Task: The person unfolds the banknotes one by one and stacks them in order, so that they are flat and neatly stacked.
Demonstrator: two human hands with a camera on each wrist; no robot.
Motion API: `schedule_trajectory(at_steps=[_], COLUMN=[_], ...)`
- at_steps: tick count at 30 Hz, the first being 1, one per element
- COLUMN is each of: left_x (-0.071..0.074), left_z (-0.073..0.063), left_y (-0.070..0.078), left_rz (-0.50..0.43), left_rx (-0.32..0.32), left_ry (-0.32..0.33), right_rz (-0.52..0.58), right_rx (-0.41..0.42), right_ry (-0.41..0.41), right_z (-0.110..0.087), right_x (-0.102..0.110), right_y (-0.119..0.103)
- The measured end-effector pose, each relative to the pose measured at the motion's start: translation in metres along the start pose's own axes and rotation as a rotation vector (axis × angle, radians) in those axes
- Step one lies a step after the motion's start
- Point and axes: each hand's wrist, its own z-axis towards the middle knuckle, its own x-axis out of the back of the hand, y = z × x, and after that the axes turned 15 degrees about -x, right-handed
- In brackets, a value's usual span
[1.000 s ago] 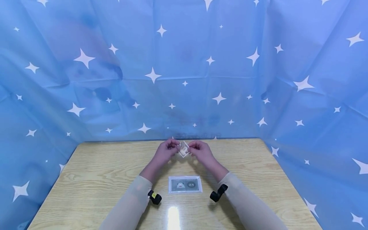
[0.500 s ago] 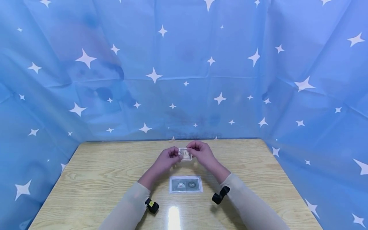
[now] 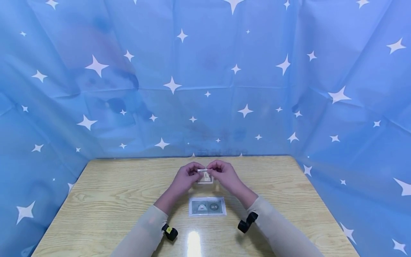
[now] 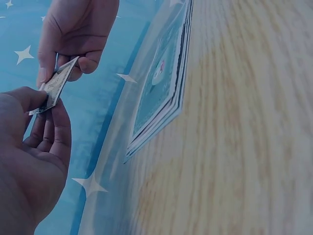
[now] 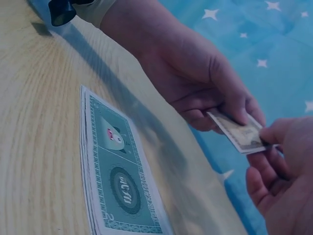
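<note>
Both hands meet above the far part of the table, holding a small beige printed paper note (image 3: 205,177) that looks like a folded play banknote. My left hand (image 3: 186,175) pinches its left side, thumb on the printed face. On the other side, my right hand (image 3: 224,172) pinches it between thumb and fingers. In the right wrist view the note (image 5: 239,133) is tilted, with its printed side showing; the fingers behind it are partly hidden. Nearer to me lies a flat stack of green play banknotes (image 3: 207,206), apart from both hands.
A light wood-grain table (image 3: 112,200) spreads beneath both arms. Behind it and at its sides hangs a blue curtain (image 3: 205,107) with white stars. Each sleeve bears a black wrist camera, such as the right wrist camera (image 3: 247,222).
The note has turned from a diamond slant to level and come slightly nearer, now showing a pale strip along its top. Both hands keep hold of it. The stack has not moved.
</note>
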Motion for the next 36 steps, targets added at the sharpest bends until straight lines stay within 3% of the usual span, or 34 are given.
schedule_trajectory(at_steps=[9,18,28,36], left_x=[0.0013,0.0015,0.0048,0.0069], left_z=[0.0001,-0.0022,-0.0043,-0.0051], left_y=[0.0017,0.0020,0.0008,0.0038], left_rz=[0.022,0.029,0.048,0.095], left_rx=[-0.010,0.004,-0.026,-0.046], left_ry=[0.032,0.031,-0.039,-0.041], right_rz=[0.024,0.031,-0.010,0.034], right_rx=[-0.038,-0.009,0.007,0.036], right_ry=[0.020,0.002,0.002,0.063], right_z=[-0.0042,-0.0055,-0.0064,-0.0092], right_x=[-0.0013,-0.0006,-0.0007,-0.0041], right_y=[0.0051,0.0069,0.0065,0.0037])
